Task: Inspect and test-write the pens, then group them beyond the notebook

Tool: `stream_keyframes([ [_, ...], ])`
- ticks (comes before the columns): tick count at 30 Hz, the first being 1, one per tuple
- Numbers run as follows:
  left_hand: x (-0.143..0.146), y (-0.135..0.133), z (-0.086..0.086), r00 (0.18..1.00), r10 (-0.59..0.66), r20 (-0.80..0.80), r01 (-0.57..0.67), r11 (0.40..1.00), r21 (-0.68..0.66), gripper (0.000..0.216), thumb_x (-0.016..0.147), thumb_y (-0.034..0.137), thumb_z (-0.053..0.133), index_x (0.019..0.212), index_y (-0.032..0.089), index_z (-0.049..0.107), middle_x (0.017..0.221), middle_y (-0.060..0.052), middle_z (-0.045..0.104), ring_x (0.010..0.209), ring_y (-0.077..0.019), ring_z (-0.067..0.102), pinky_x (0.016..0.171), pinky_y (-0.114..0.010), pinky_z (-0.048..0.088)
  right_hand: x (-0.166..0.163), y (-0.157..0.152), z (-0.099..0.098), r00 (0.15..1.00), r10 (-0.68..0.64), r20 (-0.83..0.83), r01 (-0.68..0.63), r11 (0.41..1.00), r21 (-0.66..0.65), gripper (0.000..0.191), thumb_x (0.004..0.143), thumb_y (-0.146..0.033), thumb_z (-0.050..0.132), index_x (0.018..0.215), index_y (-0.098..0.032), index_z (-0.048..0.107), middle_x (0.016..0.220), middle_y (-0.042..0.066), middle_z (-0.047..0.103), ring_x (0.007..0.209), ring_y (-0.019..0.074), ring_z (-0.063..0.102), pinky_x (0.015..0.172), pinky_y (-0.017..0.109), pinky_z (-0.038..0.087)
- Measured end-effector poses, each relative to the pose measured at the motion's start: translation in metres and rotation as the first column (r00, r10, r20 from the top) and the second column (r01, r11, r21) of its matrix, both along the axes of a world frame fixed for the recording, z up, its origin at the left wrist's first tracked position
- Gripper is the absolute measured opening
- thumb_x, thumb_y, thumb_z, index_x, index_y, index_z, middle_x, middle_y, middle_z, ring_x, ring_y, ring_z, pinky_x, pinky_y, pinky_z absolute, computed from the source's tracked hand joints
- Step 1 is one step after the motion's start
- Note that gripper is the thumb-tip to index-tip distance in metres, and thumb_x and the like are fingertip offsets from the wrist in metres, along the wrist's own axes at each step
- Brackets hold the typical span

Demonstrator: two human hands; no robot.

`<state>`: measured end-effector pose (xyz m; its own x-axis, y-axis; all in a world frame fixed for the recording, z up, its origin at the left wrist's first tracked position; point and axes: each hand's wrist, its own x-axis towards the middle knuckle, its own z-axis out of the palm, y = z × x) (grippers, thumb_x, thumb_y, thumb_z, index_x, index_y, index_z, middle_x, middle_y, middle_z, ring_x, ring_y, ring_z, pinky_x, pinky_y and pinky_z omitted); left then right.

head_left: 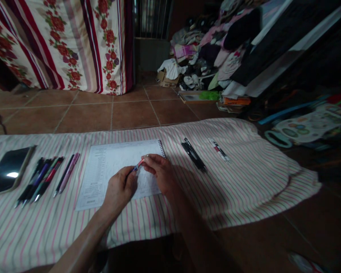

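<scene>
One pen [138, 165] | between fingertips | left hand [121, 185] grasping one end | right hand [160, 171] pinching other

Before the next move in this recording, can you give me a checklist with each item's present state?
1. Left hand has a closed grip on the pen: ok.
2. Right hand on the pen: ok, fingertips at its reddish end.
3. Spiral notebook lying flat beneath the hands: ok.
4. Black pens apart from the notebook: ok, to its right.
5. Phone apart from the notebook: ok, far left.
6. Pen tip exposed: cannot tell, fingers cover the ends.
</scene>
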<state>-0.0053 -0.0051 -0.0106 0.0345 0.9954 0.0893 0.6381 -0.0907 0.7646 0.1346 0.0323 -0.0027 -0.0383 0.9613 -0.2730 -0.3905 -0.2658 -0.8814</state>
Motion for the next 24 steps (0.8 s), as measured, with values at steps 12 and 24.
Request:
stream_keyframes([
  [12, 0.0009, -0.0016, -0.0026, 0.998, 0.010, -0.057, -0.005, 0.997, 0.077, 0.031, 0.086, 0.033, 0.039, 0.096, 0.015, 0.063, 0.085, -0.008, 0.068, 0.077, -0.0196, 0.063, 0.069, -0.030, 0.047, -0.0022, -0.0002, -0.0049, 0.998, -0.015, 0.063, 0.012, 0.998, 0.054, 0.028, 0.061, -0.042, 0.074, 0.071, -0.018, 0.066, 0.071, 0.001, 0.066, 0.068, 0.0124, 0.060, 0.069, 0.028, 0.049],
  [24, 0.0014, -0.0016, -0.0022, 0.960, 0.038, 0.276, 0.009, 0.986, -0.165, 0.036, 0.085, 0.043, 0.042, 0.093, 0.014, 0.063, 0.053, 0.003, 0.051, 0.045, -0.0103, 0.043, 0.044, -0.022, 0.033, -0.0010, -0.0008, -0.0036, 0.997, 0.056, 0.060, -0.060, 0.996, 0.061, 0.025, 0.068, -0.039, 0.066, 0.087, -0.022, 0.070, 0.097, 0.004, 0.070, 0.080, 0.0146, 0.062, 0.068, 0.026, 0.045],
])
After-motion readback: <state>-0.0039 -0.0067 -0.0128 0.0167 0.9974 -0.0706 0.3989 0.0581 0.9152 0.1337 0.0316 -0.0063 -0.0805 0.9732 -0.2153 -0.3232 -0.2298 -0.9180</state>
